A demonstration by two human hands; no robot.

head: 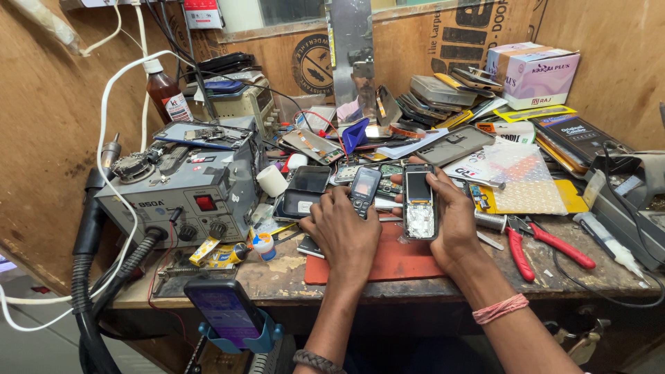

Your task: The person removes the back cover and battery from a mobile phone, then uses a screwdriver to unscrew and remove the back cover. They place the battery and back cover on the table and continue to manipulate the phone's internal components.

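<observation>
Head view looks down on a stripped keypad phone [420, 202], its bare metal frame showing below a small screen, held upright over the red mat [395, 262] near the bench's front edge. Right hand [450, 220] has it pinched between the thumb on one long side and the fingers wrapped round the other. Left hand [341, 232] rests knuckles-up just beside it, fingers curled round the lower end of a second dark keypad phone [364, 190]. Red-handled pliers [544, 246] lie to the right on the worn wooden bench [291, 280]. A grey rework station [183, 197] with knobs and a black hose stands well to the left, beyond a tape roll [271, 181]
</observation>
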